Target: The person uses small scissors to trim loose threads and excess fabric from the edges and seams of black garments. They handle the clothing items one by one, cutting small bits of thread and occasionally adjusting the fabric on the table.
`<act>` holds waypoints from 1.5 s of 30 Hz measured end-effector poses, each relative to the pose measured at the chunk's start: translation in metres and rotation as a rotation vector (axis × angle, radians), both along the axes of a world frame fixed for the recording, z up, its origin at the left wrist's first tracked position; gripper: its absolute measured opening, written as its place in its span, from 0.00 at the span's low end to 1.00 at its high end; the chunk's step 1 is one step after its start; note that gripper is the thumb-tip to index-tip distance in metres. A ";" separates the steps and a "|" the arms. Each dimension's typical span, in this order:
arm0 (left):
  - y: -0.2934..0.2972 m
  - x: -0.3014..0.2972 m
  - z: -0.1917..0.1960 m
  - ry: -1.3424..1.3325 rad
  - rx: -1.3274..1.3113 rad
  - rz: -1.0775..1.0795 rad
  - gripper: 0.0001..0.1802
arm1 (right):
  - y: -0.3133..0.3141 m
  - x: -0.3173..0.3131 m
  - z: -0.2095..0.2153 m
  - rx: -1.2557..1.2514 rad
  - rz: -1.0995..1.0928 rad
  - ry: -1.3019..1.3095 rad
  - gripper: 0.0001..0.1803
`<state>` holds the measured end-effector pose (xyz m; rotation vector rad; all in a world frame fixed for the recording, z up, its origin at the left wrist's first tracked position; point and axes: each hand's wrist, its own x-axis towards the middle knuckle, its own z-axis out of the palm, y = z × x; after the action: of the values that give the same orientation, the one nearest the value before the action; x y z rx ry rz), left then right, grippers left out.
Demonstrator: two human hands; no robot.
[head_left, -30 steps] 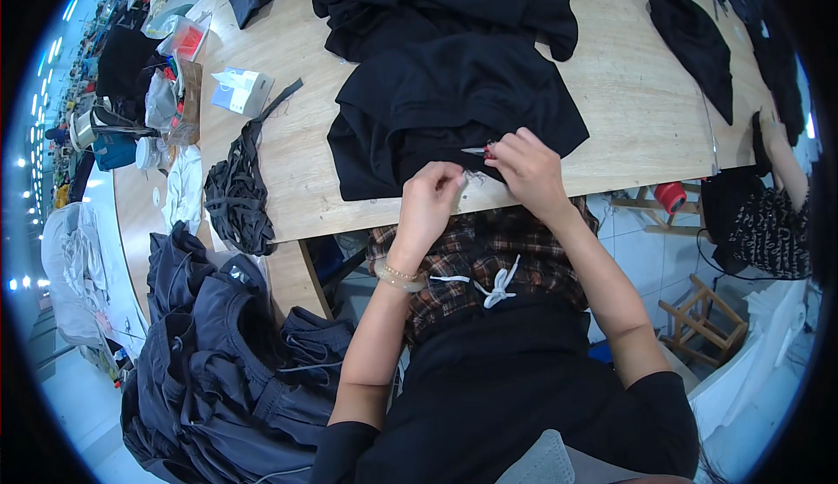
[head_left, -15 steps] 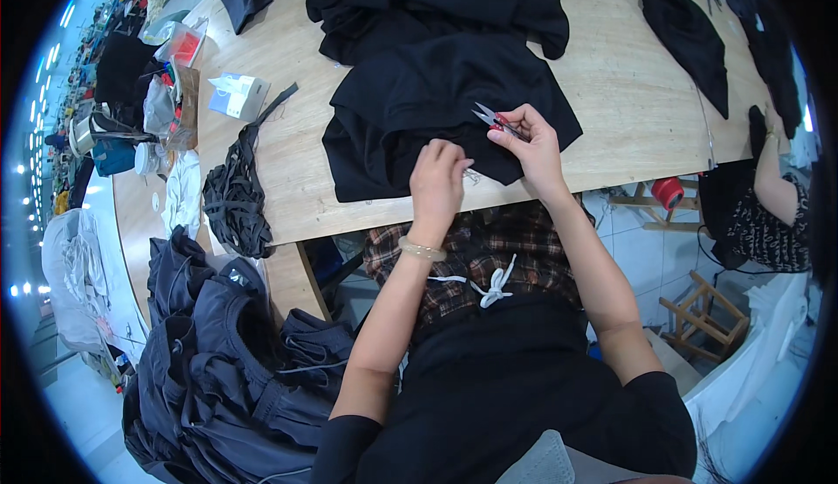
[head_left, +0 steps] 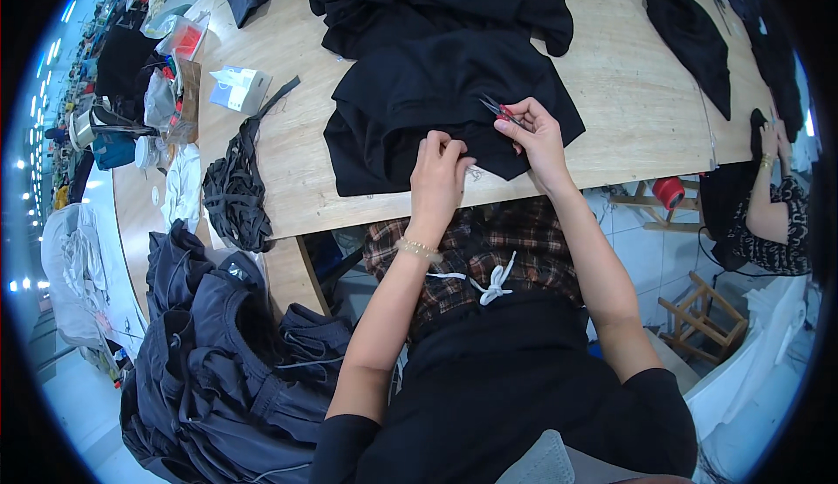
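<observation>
Table [head_left: 611,117]: pale wood
Rm: tiled floor [head_left: 630,247], stool [head_left: 709,320]
L hand [head_left: 436,178]: fingers curled on garment [head_left: 445,74], pinch unclear
R hand [head_left: 542,144]: pinching snips [head_left: 493,107] above cloth
Garment: blk, under L fingertips

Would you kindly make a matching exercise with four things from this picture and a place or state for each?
Things:
1. Small snips
2. Black garment
3. Tissue box
4. Waist cord

Places or states:
A. On the table, to the left of the garment
B. White and tied
C. Held in the right hand
D. Spread out, with the left hand at its near part

Pairs: 1-C, 2-D, 3-A, 4-B
</observation>
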<state>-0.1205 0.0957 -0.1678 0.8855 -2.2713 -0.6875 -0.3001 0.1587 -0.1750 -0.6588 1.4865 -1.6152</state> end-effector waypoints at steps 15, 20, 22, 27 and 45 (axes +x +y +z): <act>-0.005 0.005 -0.001 -0.011 0.119 -0.035 0.08 | 0.001 -0.006 0.005 0.018 0.036 0.002 0.10; -0.007 -0.003 -0.009 0.101 0.021 0.079 0.05 | 0.003 -0.008 0.011 0.035 0.061 -0.008 0.09; -0.010 0.000 -0.010 0.075 0.077 0.061 0.04 | 0.007 -0.008 0.014 -0.013 0.070 0.134 0.10; -0.024 0.005 -0.008 0.037 0.236 0.034 0.03 | 0.014 -0.012 0.045 0.096 0.177 0.902 0.14; -0.034 0.003 -0.008 -0.008 0.273 -0.037 0.06 | -0.006 0.019 0.053 0.102 0.362 1.413 0.11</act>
<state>-0.1172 0.0617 -0.1759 0.9733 -2.2388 -1.0300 -0.2808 0.1526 -0.1217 -2.1016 2.1168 -0.6528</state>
